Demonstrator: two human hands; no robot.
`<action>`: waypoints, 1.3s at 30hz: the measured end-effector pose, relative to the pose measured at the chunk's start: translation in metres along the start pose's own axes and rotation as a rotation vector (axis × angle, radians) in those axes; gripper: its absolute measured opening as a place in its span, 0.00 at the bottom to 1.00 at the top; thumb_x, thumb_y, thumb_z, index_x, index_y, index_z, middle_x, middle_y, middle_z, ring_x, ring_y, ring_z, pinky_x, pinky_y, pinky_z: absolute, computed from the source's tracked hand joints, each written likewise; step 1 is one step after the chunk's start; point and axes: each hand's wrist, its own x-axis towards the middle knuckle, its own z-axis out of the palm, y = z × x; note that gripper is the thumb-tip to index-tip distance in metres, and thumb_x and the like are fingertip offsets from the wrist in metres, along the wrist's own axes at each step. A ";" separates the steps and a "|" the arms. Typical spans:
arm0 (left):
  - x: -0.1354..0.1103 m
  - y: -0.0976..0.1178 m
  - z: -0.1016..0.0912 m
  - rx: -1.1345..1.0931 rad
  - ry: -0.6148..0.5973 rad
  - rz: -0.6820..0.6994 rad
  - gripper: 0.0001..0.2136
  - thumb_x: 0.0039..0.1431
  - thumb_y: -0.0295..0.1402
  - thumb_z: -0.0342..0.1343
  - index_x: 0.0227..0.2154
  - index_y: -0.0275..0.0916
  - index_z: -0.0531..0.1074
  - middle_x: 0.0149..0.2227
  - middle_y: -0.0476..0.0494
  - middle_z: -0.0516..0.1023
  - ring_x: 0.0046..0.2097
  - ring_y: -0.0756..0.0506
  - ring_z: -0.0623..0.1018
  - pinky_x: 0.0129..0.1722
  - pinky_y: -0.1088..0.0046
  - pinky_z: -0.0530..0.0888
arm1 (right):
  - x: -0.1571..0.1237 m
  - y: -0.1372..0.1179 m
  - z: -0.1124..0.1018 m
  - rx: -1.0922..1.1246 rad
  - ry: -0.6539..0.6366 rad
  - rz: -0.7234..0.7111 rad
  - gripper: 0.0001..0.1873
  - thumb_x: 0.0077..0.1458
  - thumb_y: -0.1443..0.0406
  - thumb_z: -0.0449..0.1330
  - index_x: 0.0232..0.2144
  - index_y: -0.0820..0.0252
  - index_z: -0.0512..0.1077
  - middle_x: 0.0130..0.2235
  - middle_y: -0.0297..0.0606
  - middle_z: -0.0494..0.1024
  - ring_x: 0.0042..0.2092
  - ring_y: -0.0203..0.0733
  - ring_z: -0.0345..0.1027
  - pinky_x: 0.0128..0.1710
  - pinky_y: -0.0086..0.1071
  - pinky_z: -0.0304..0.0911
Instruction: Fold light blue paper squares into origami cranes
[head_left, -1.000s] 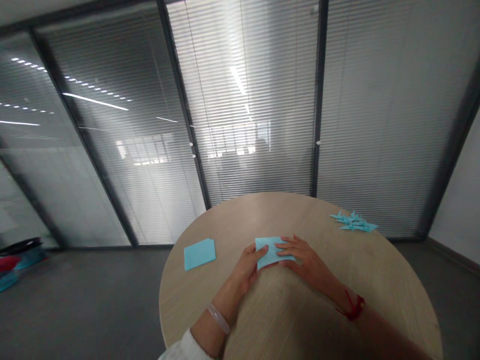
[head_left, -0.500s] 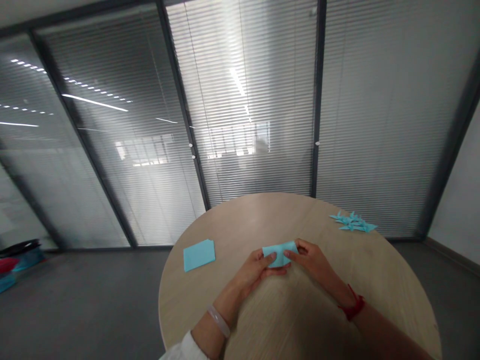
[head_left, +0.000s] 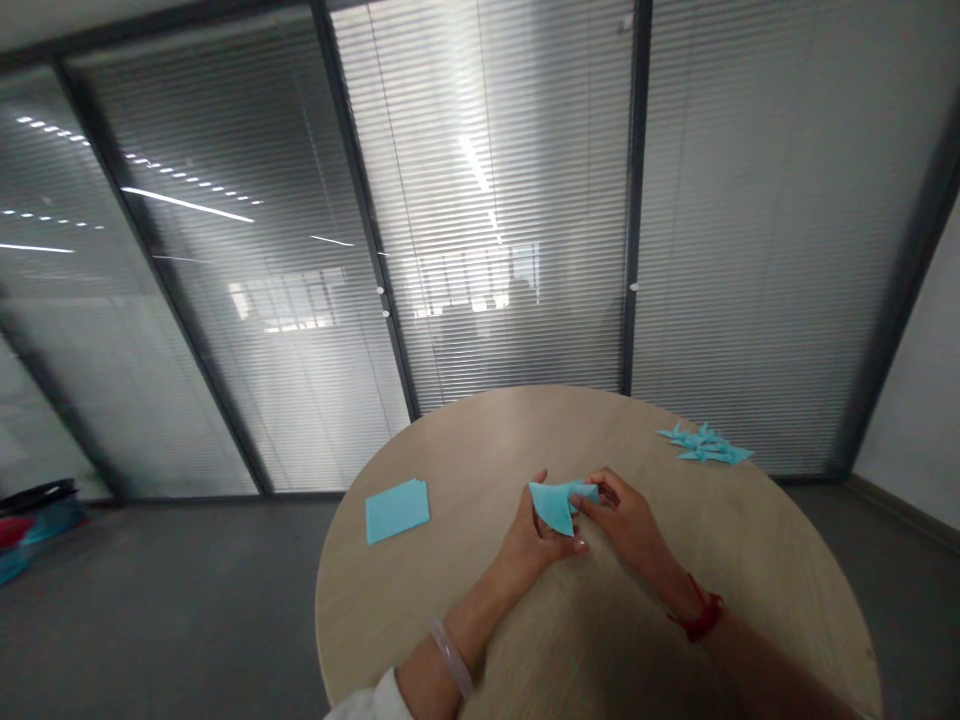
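A light-blue sheet of folding paper is held between my two hands above the table, partly folded, with one corner pointing down towards me. My left hand curves round its left side and underside, fingers behind the paper and thumb below the hanging corner. On the right, my right hand pinches the paper's edge between thumb and fingers. The fingertips behind the sheet are partly hidden.
On the round wooden table, a stack of blue paper lies at the left. Several folded blue paper pieces sit in a heap at the far right edge. Glass partitions with blinds stand behind the table.
The paper has gone from a flat rectangle to a shape with one corner opened downward. My left thumb has come off its face and dropped lower; the right hand still pinches it.
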 end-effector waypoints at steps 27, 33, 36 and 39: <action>0.004 0.013 -0.006 0.030 0.194 0.040 0.17 0.42 0.40 0.67 0.31 0.33 0.75 0.29 0.44 0.78 0.32 0.44 0.77 0.36 0.64 0.77 | 0.000 -0.001 0.001 0.247 -0.082 0.012 0.26 0.44 0.53 0.66 0.42 0.59 0.68 0.32 0.38 0.78 0.34 0.43 0.73 0.33 0.33 0.68; 0.004 0.015 -0.008 0.044 0.181 0.028 0.18 0.41 0.42 0.67 0.30 0.33 0.76 0.30 0.43 0.79 0.34 0.42 0.78 0.37 0.64 0.77 | 0.000 0.001 -0.001 0.235 -0.101 0.022 0.27 0.44 0.52 0.66 0.44 0.60 0.69 0.29 0.35 0.78 0.30 0.41 0.72 0.29 0.32 0.66; 0.004 0.015 -0.008 0.048 0.159 0.014 0.18 0.41 0.43 0.67 0.31 0.33 0.77 0.31 0.42 0.80 0.35 0.42 0.78 0.38 0.63 0.76 | 0.001 0.001 -0.002 0.229 -0.107 0.030 0.27 0.43 0.52 0.66 0.43 0.60 0.69 0.30 0.36 0.78 0.31 0.41 0.71 0.30 0.33 0.66; 0.004 0.015 -0.009 0.048 0.142 0.006 0.19 0.42 0.44 0.67 0.32 0.32 0.77 0.32 0.41 0.80 0.36 0.41 0.78 0.38 0.62 0.76 | 0.001 0.000 -0.002 0.229 -0.107 0.035 0.26 0.42 0.51 0.66 0.40 0.59 0.71 0.30 0.36 0.78 0.31 0.42 0.72 0.31 0.33 0.66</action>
